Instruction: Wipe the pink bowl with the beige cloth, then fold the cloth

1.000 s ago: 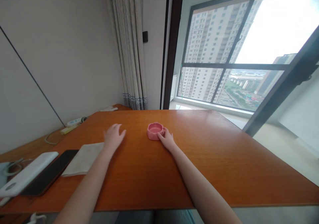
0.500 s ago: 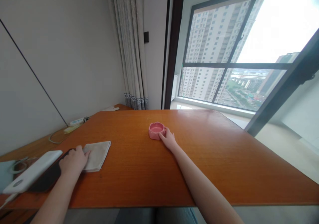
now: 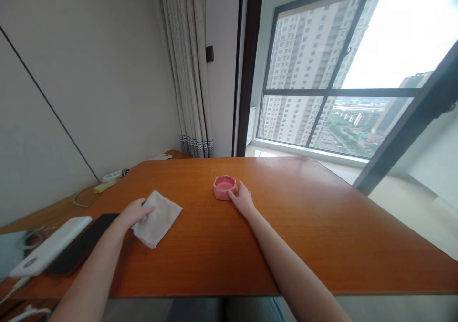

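Filling most of the view, the orange wooden table point(image 3: 322, 226) carries everything. Near the table's left edge lie a black phone point(image 3: 80, 245) and a white power bank point(image 3: 50, 245), side by side. Closer to the table's middle sits a grey cloth point(image 3: 159, 219); the left hand point(image 3: 134, 213) has its fingers clamped on the cloth's left corner. Near the table's middle is a small pink dish point(image 3: 224, 187). The right hand point(image 3: 243, 202) rests beside it, fingers together, touching its side.
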Demonstrator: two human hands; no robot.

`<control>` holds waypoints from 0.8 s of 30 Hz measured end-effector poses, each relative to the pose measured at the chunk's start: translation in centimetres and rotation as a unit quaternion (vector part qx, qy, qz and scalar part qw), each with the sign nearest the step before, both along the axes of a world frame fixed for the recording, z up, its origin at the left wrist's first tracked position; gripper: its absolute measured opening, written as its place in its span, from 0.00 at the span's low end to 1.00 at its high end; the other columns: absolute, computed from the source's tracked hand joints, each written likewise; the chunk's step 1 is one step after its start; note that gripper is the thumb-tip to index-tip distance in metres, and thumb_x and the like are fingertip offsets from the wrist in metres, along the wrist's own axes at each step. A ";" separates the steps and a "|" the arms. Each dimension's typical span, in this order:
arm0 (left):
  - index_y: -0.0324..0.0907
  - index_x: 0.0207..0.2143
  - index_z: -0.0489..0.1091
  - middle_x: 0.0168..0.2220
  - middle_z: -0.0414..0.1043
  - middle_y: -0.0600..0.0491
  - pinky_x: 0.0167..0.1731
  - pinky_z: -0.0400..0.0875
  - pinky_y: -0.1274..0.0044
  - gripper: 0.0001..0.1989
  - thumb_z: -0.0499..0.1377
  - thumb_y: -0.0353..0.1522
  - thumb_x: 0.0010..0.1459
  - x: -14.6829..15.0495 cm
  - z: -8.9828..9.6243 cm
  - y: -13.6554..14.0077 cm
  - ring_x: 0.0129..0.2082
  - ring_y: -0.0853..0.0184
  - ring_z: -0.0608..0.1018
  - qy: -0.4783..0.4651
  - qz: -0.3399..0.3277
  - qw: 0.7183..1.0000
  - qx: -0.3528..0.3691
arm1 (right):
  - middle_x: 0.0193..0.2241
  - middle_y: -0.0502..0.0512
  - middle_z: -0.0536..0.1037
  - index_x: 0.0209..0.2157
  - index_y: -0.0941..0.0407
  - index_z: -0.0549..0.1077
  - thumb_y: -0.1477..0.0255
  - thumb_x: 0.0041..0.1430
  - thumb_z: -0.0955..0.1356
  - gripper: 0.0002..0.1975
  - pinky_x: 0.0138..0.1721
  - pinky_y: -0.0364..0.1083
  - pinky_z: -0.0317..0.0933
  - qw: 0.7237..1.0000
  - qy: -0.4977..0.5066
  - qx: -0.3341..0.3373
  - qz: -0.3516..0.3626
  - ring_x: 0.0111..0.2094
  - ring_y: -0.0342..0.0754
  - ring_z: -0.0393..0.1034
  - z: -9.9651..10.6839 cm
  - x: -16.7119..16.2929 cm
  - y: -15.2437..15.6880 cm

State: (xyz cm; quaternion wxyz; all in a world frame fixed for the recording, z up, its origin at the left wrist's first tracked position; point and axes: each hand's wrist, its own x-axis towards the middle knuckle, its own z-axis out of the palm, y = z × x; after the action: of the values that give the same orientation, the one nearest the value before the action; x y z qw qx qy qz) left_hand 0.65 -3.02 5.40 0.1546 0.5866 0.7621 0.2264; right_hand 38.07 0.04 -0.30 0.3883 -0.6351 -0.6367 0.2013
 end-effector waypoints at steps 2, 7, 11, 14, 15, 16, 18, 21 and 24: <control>0.38 0.32 0.71 0.33 0.76 0.47 0.30 0.70 0.73 0.19 0.62 0.42 0.39 3.2 2.3 0.3 0.33 0.56 0.78 -0.098 -0.056 0.993 -0.034 | 0.61 0.63 0.55 0.59 0.59 0.55 0.57 0.54 0.63 0.35 0.61 0.58 0.38 0.998 0.023 0.065 -0.001 0.62 0.57 0.45 0.8 -0.1 -0.3; 0.39 0.44 0.67 0.40 0.75 0.48 0.34 0.72 0.74 0.28 0.64 0.44 0.42 11.8 6.8 2.0 0.36 0.61 0.77 -0.376 -0.196 0.905 -0.036 | 0.56 0.61 0.64 0.59 0.55 0.55 0.49 0.56 0.58 0.35 0.49 0.50 0.62 0.955 0.268 0.049 0.116 0.50 0.51 0.66 3.0 -1.2 -1.1; 0.37 0.42 0.68 0.39 0.75 0.46 0.35 0.71 0.72 0.27 0.64 0.42 0.42 18.0 6.8 4.6 0.36 0.60 0.77 -0.429 -0.230 0.873 0.016 | 0.49 0.62 0.72 0.57 0.57 0.59 0.45 0.57 0.43 0.41 0.43 0.52 0.66 0.877 0.413 -0.098 0.226 0.48 0.53 0.68 4.1 -0.9 -1.5; 0.37 0.38 0.69 0.38 0.74 0.45 0.36 0.70 0.71 0.23 0.65 0.41 0.41 21.3 4.9 5.8 0.37 0.58 0.76 -0.337 -0.222 0.912 0.066 | 0.48 0.62 0.73 0.54 0.58 0.63 0.46 0.58 0.48 0.37 0.45 0.55 0.65 0.833 0.491 -0.101 0.233 0.50 0.55 0.67 4.6 0.5 -1.5; 0.37 0.36 0.69 0.37 0.74 0.45 0.36 0.69 0.71 0.21 0.64 0.40 0.42 22.0 4.2 6.0 0.37 0.58 0.76 -0.303 -0.219 0.924 0.083 | 0.48 0.62 0.73 0.52 0.58 0.64 0.47 0.58 0.50 0.35 0.46 0.55 0.65 0.825 0.510 -0.097 0.223 0.50 0.55 0.67 4.6 1.0 -1.4; 0.37 0.35 0.68 0.36 0.74 0.45 0.35 0.69 0.71 0.19 0.63 0.41 0.44 22.5 3.3 6.0 0.36 0.58 0.75 -0.272 -0.212 0.933 0.101 | 0.48 0.62 0.73 0.51 0.59 0.65 0.48 0.59 0.52 0.33 0.46 0.55 0.65 0.820 0.522 -0.101 0.213 0.50 0.55 0.67 4.6 1.4 -1.2; 0.39 0.32 0.67 0.33 0.73 0.47 0.34 0.68 0.72 0.16 0.61 0.42 0.47 23.0 1.8 5.7 0.34 0.60 0.75 -0.227 -0.207 0.942 0.137 | 0.45 0.63 0.75 0.48 0.60 0.67 0.53 0.59 0.57 0.27 0.46 0.54 0.66 0.820 0.524 -0.133 0.190 0.47 0.55 0.70 4.5 1.8 -0.8; 0.41 0.33 0.64 0.31 0.71 0.50 0.34 0.68 0.73 0.15 0.53 0.44 0.55 22.9 -0.5 5.0 0.32 0.64 0.73 -0.223 -0.237 0.925 0.198 | 0.41 0.64 0.76 0.47 0.62 0.67 0.66 0.56 0.62 0.19 0.44 0.53 0.67 0.827 0.517 -0.175 0.131 0.43 0.55 0.72 4.2 1.8 -0.1; 0.42 0.38 0.63 0.37 0.70 0.50 0.41 0.67 0.72 0.16 0.44 0.43 0.61 22.2 -2.6 4.7 0.38 0.64 0.73 -0.241 -0.213 0.908 0.267 | 0.44 0.61 0.75 0.52 0.60 0.63 0.72 0.54 0.60 0.22 0.44 0.52 0.67 0.849 0.523 -0.069 0.028 0.44 0.54 0.71 4.3 2.3 0.8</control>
State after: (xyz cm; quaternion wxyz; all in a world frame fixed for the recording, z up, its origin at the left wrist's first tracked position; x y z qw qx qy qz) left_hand 22.87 1.69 2.81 0.2157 0.6818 0.4694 0.5179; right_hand 40.36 0.83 4.01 0.6135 -0.4429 -0.3409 0.5579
